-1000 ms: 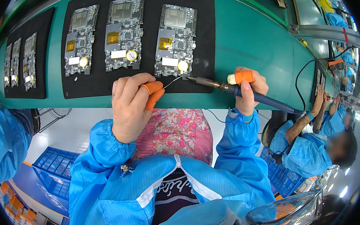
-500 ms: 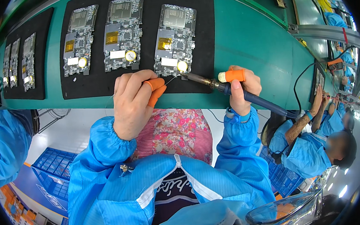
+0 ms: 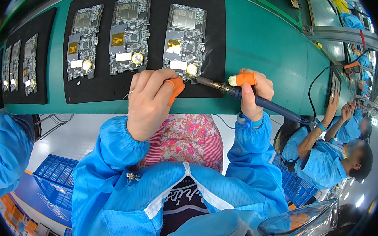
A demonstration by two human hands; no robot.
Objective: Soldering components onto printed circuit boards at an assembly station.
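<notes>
A circuit board (image 3: 185, 40) lies at the right of a black mat, with a yellow film patch, a white label and a round gold part (image 3: 192, 70) near its lower end. My right hand (image 3: 258, 91), in orange finger cots, is closed around a soldering iron (image 3: 270, 106). The iron's tip reaches the board's lower edge below the round part. In my left hand (image 3: 150, 103), fingers pinched and also in orange cots, is a thin solder wire (image 3: 128, 95). Those fingertips meet beside the tip, at the board's lower left corner, and cover the wire's working end.
Two similar boards (image 3: 127, 36) (image 3: 84, 42) lie left on the same black mat (image 3: 213, 36), on a green table (image 3: 259, 46). Another mat (image 3: 46, 53) with boards is farther left. The iron's black cable (image 3: 312, 92) runs right. Co-workers in blue sit at both sides; blue crates (image 3: 56, 175) stand below.
My left hand has shifted right and closer to the iron's tip, so less wire shows between fingers and board. My right hand and the iron stay almost still.
</notes>
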